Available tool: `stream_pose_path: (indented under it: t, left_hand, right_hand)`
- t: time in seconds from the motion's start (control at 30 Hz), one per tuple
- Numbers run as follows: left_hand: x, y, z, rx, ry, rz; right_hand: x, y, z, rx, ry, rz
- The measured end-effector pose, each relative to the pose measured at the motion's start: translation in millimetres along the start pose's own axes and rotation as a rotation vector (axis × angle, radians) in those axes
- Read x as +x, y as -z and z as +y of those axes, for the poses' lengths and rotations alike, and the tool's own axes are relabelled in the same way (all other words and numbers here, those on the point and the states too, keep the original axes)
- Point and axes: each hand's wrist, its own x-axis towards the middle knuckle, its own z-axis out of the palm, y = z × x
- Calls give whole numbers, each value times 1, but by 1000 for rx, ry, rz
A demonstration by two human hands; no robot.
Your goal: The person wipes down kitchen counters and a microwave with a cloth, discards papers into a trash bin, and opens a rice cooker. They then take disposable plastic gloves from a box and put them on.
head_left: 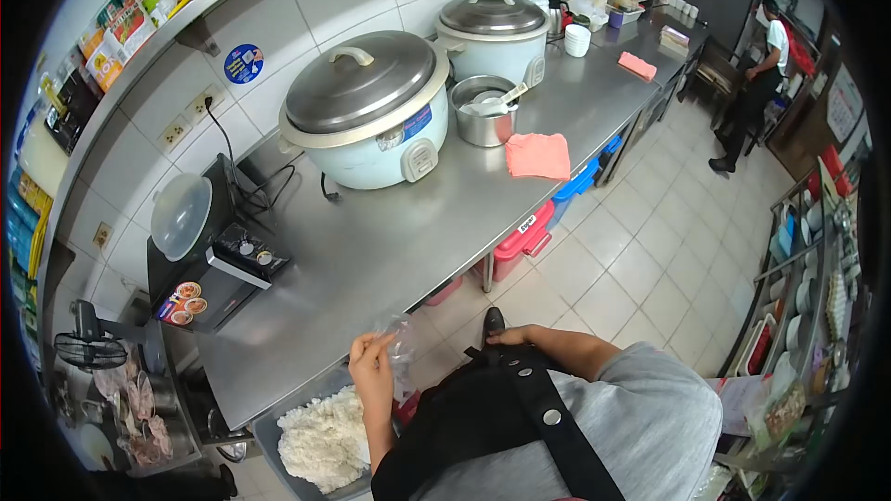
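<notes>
My left hand is closed, with thumb and fingers pinched on a clear plastic bag that hangs at the front edge of the steel counter. Just below and left of that hand is a grey tub holding a heap of white rice. My right hand is down against the front of my black apron; its fingers are mostly hidden.
Two large rice cookers, a metal pot with a utensil, and a pink cloth stand or lie on the counter. A microwave is at left. Lidded bins sit underneath. Another person is far right, beyond a dish rack.
</notes>
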Motion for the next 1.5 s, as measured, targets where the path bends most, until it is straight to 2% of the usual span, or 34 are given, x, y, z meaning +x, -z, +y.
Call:
stream_pose_path:
  t: [0.03, 0.1, 0.17, 0.2, 0.23, 0.3, 0.33, 0.4, 0.5, 0.73, 0.83, 0.9, 0.93, 1.0, 1.07, 1.13, 1.17, 1.23, 1.33, 1.47, 1.5]
  left_hand:
    - [2, -1, 1, 8, 27, -4]
    - [3, -2, 1, 46, 24, 25]
    - [4, 0, 3, 87, 18, 57]
    - [3, 1, 5, 119, 6, 66]
    - [3, 3, 6, 149, -9, 75]
    - [1, 5, 9, 192, -21, 71]
    - [0, 4, 10, 232, -40, 54]
    - [-2, 5, 11, 238, -41, 44]
    - [-3, 5, 10, 242, -23, 31]
    - [-1, 5, 9, 294, -75, 92]
    - [3, 9, 8, 339, -94, 107]
    - [6, 11, 13, 364, -70, 102]
    - [7, 13, 14, 382, -52, 84]
    - [12, 11, 9, 362, -43, 79]
    - [17, 8, 11, 342, -33, 71]
    - [26, -1, 22, 274, -31, 82]
    - [30, -4, 29, 279, -27, 89]
    - [37, -5, 44, 225, -138, 178]
    - [44, -4, 50, 188, -101, 239]
    - [40, -6, 53, 259, -98, 131]
    - [38, -10, 50, 358, -239, 162]
  right_hand:
    - [7, -4, 17, 171, -40, -191]
    - [4, 0, 23, 219, -98, -183]
    - [16, 15, 18, -691, 134, -321]
    - [16, 11, 17, -789, 20, -151]
    - [13, 8, 10, -797, 26, -157]
    - [3, 4, 3, -368, -237, 407]
    - [-2, 5, -2, -365, -243, 411]
    - [-15, 10, -22, -310, -100, 464]
    - [-34, 17, -48, -320, -52, 442]
    - [-17, 12, -38, -349, -26, 424]
    - [-2, 9, -31, -218, 55, 487]
    - [-36, 26, -86, -862, 68, 192]
    - [-36, 36, -105, -843, 186, 168]
    - [-101, 54, -200, -496, 390, 197]
    - [-162, 59, -270, -74, 707, 172]
    - [-186, 53, -304, 54, 896, 240]
    - [-180, 47, -309, 51, 901, 233]
    - [-165, 33, -312, 339, 955, 409]
    - [-151, 28, -311, 466, 1015, 428]
    - [-134, 24, -298, 706, 1064, 273]
    - [-130, 25, -294, 716, 1018, 217]
